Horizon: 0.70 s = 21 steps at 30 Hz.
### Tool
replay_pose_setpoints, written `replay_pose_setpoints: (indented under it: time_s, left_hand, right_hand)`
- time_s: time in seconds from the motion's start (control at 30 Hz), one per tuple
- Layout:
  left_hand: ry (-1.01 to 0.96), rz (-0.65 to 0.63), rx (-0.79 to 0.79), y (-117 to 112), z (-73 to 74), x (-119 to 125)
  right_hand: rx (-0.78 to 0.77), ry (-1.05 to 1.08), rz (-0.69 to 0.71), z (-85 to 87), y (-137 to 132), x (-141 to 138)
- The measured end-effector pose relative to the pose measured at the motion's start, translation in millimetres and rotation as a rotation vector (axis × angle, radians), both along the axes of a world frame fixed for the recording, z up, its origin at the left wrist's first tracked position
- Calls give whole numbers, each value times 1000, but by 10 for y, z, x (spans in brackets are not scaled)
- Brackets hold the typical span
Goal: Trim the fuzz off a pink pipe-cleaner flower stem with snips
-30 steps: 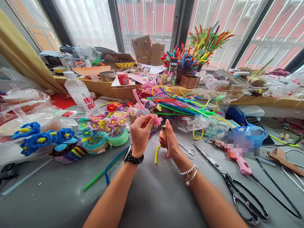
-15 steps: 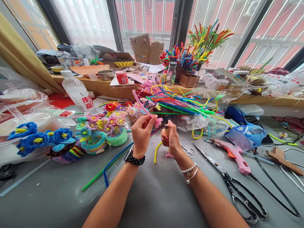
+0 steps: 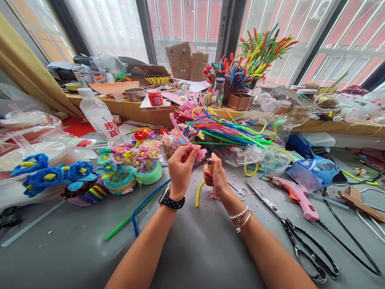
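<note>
Pink chenille stem (image 3: 179, 133) — pinched part hidden in the left grip (image 3: 180, 170).

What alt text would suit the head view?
A person's left hand pinches a fuzzy pink strip while the right hand holds a lighter above a gray table. Large scissors and a pink glue gun lie to the right.

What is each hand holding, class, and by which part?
Left hand: fuzzy pink pipe-cleaner strip, pinched near its bunched end. Right hand: metal-topped tan lighter, gripped round its body.

The pipe cleaner (image 3: 180, 134) is left of the lighter (image 3: 209, 164), flower pots (image 3: 119, 183) farther left, shears (image 3: 280, 217) and glue gun (image 3: 301, 196) right.
</note>
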<state>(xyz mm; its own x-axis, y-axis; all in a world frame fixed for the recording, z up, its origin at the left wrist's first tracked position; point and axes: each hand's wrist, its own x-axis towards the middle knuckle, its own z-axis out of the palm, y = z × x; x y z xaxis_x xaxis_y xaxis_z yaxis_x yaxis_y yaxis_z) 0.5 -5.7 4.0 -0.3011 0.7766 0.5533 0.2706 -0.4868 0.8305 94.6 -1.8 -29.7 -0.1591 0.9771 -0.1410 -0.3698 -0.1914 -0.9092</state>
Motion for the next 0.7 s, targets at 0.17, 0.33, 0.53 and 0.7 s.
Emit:
replay_pose_setpoints:
  time_s: [0.17,0.33,0.53,0.7]
  left_hand:
    - [8,12,4,-7,5,-22]
    - [-15,31,-11,1,11,-50]
    - [-15,37,-16,2,18,-42]
    - [-31,6,-31,1,17,-34]
  right_hand:
    - [19,3,-8,-7,-2,4]
    - [23,6,-14,-24,8,12]
    - [2,-9,3,-24,17,18]
    - [-1,-32,3,-8,-5,8]
